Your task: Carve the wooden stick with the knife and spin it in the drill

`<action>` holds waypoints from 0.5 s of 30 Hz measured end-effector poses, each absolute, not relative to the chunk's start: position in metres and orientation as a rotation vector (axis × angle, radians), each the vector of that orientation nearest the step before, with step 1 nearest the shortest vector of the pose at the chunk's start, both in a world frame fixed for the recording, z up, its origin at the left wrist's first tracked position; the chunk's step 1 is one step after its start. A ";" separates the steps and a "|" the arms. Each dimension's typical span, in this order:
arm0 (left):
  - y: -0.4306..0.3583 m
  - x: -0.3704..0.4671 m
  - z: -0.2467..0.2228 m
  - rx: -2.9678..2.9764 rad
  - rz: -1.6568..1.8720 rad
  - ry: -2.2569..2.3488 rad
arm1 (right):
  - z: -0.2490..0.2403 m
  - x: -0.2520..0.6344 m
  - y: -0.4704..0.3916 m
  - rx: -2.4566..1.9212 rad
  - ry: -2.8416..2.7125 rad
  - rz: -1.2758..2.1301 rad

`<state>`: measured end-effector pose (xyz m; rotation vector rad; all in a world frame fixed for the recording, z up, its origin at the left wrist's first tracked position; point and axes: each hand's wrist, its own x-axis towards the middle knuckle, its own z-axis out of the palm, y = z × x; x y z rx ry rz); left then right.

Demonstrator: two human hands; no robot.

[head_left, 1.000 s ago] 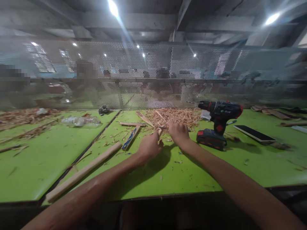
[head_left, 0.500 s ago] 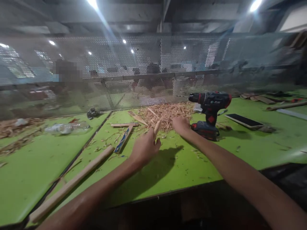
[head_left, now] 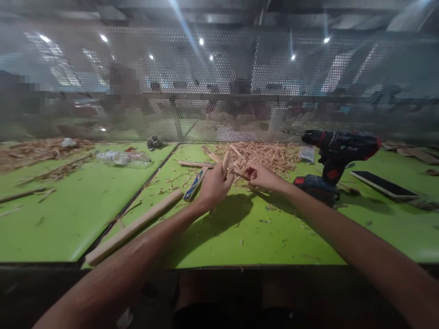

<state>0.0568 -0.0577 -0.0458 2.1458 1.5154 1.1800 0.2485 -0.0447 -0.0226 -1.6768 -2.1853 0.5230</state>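
Note:
My left hand (head_left: 214, 185) is closed round a short, pale wooden stick (head_left: 226, 161), whose rounded end rises above the fingers. To its right, my right hand (head_left: 265, 178) has its fingers curled together at the near edge of a heap of wood shavings (head_left: 267, 155). A thin, dark sliver shows between the two hands; what the right fingers hold is too small and blurred to name. Just left of my left hand lie a flat wooden strip with blue marks (head_left: 196, 184) and a narrow wooden strip (head_left: 194, 164).
A cordless drill (head_left: 334, 155) stands on its battery right of my right hand. Beyond it lies a black-topped sanding block (head_left: 382, 183). A long wooden bar (head_left: 137, 227), a clear plastic bottle (head_left: 123, 158) and more shavings lie leftward on the green table (head_left: 240, 246). Perforated mesh (head_left: 219, 114) closes the back.
The view has shifted, so the table sits further right and a bit higher. My right hand has drawn back from the shavings, its curled fingers now turned toward my left hand, which keeps the stick.

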 end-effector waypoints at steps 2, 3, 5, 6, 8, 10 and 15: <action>-0.054 0.053 -0.043 2.104 1.242 1.509 | -0.007 0.247 -0.045 -1.593 -2.198 0.604; -0.052 0.051 -0.042 2.087 1.259 1.506 | 0.004 0.247 -0.048 -1.576 -2.199 0.547; -0.048 0.048 -0.040 2.077 1.262 1.499 | 0.025 0.249 -0.064 -1.565 -2.147 0.266; -0.046 0.046 -0.040 2.081 1.252 1.500 | 0.035 0.251 -0.077 -1.551 -2.087 0.111; -0.041 0.042 -0.039 2.089 1.219 1.501 | 0.047 0.257 -0.113 -1.466 -1.980 0.012; -0.036 0.039 -0.040 2.098 1.194 1.498 | 0.043 0.260 -0.159 -1.439 -1.953 0.249; -0.026 0.034 -0.042 2.117 1.178 1.489 | -0.033 0.234 -0.252 -1.011 -2.435 1.522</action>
